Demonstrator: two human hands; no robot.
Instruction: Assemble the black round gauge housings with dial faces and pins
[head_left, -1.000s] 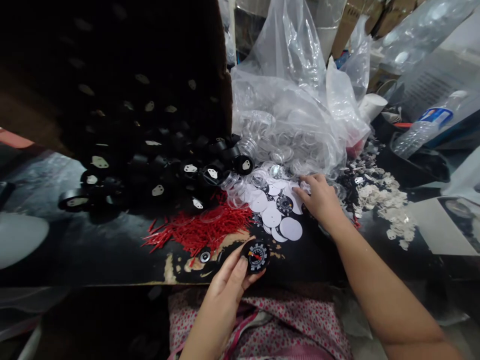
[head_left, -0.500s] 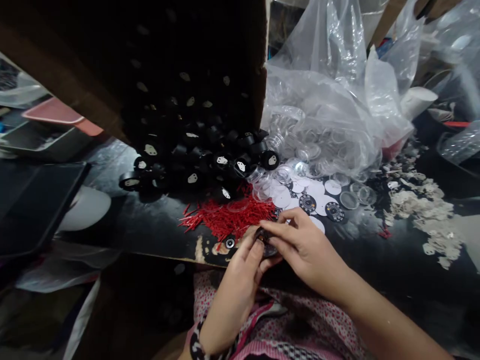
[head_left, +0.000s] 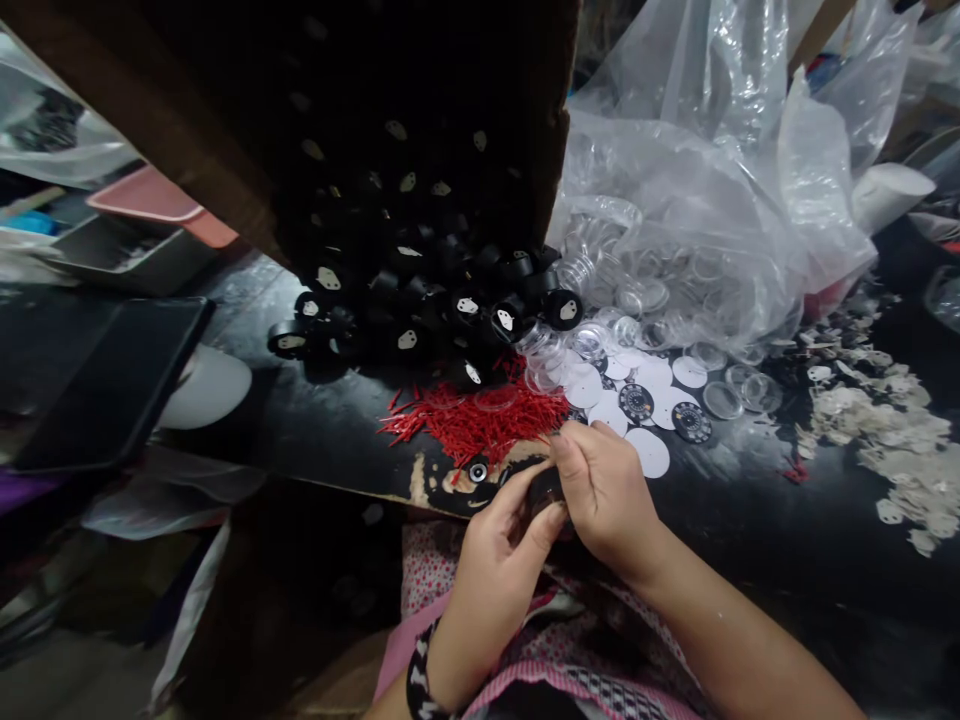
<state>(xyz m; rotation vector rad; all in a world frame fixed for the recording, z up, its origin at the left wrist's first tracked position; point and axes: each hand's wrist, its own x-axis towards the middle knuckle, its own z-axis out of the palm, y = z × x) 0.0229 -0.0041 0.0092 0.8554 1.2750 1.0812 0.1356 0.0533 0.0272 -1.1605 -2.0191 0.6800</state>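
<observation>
Both hands meet at the table's front edge around a small round black housing [head_left: 546,488]. My left hand [head_left: 499,550] grips it with thumb and fingers from the left. From the right, my right hand [head_left: 609,490] is closed against the same piece, its fingers curled; they partly cover it. Just beyond lies a heap of thin red pointers [head_left: 487,420]. Printed dial discs [head_left: 636,402] and plain white discs [head_left: 649,452] lie to the right of the heap, beside clear round covers [head_left: 724,400]. A small ring-shaped part [head_left: 478,472] sits on the worn table edge.
A large cardboard box [head_left: 559,160] on its side spills black round housings [head_left: 409,340]. Behind the discs stands a clear plastic bag [head_left: 675,180] of covers. Pale flat parts [head_left: 900,430] are heaped at right. A white bowl [head_left: 210,388] and grey bin [head_left: 135,250] are at left.
The view has shifted, so the table contents sit farther right. My right hand has turned and its fingers have curled tighter against the black housing, which now shows a dark side.
</observation>
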